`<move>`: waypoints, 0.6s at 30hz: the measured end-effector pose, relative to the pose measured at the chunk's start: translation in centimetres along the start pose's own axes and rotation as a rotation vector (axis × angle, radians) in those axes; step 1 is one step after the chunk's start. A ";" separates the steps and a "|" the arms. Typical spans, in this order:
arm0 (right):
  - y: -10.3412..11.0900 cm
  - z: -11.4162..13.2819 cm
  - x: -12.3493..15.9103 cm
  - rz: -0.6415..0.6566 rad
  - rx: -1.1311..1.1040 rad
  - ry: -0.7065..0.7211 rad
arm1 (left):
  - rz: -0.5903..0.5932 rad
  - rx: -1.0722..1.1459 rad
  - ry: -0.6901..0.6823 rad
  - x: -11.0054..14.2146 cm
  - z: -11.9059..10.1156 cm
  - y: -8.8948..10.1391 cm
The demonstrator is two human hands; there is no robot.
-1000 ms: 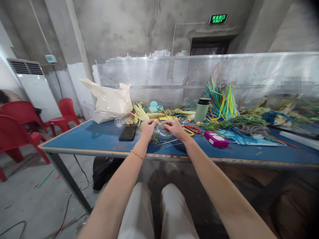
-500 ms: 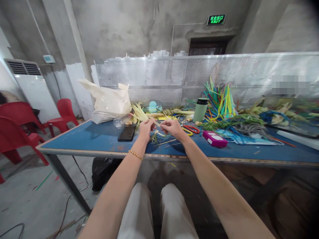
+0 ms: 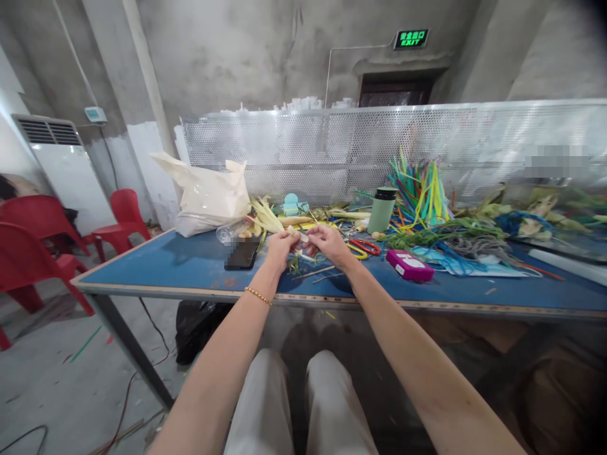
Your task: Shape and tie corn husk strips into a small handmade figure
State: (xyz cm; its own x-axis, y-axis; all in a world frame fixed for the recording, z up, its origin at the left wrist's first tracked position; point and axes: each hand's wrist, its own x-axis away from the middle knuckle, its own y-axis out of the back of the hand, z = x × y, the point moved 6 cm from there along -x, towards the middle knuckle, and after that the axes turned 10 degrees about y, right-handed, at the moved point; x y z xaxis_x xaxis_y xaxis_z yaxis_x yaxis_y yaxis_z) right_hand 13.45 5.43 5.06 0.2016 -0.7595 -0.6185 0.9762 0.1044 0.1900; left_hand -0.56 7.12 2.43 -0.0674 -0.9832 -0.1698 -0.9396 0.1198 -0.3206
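Note:
My left hand (image 3: 281,246) is closed in a pinch on a pale strip of corn husk (image 3: 302,237) just above the table. The fingers of my right hand (image 3: 329,243) are curled round the strip's other end, thumb and forefinger together; the exact contact is too small to see clearly. Below both hands lie thin husk scraps and stalks (image 3: 313,272). Red-handled scissors (image 3: 365,246) rest to the right of my right hand, and a dark phone (image 3: 241,253) lies left of my left hand.
A cream plastic bag (image 3: 213,193) stands on the blue table (image 3: 156,265) at the left. Behind my hands are corn husks (image 3: 265,215). To the right stand a green tumbler (image 3: 382,212) and colourful strips (image 3: 427,196), with a purple box (image 3: 409,265) and tangled cords (image 3: 467,246).
My right fingers have opened slightly and shifted along the husk strip, whose pale broad side now shows between the hands. My left hand has moved slightly right.

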 end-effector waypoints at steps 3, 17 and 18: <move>0.7 0.7 -0.2 -0.028 0.107 0.113 | -0.028 0.027 0.048 -0.1 0.1 0.2; 0.8 1.8 -0.3 0.019 0.428 0.511 | 0.080 0.075 0.150 0.3 0.5 -0.5; 0.9 2.0 -0.3 0.000 0.440 0.520 | 0.094 0.082 0.170 0.4 0.5 -0.7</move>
State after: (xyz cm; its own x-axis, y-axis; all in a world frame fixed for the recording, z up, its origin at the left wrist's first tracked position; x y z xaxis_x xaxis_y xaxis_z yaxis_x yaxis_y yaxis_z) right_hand 14.10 4.47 6.90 0.3209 -0.3405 -0.8838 0.8752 -0.2501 0.4141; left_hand 0.22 6.69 2.09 -0.2155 -0.9755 -0.0446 -0.8967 0.2157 -0.3865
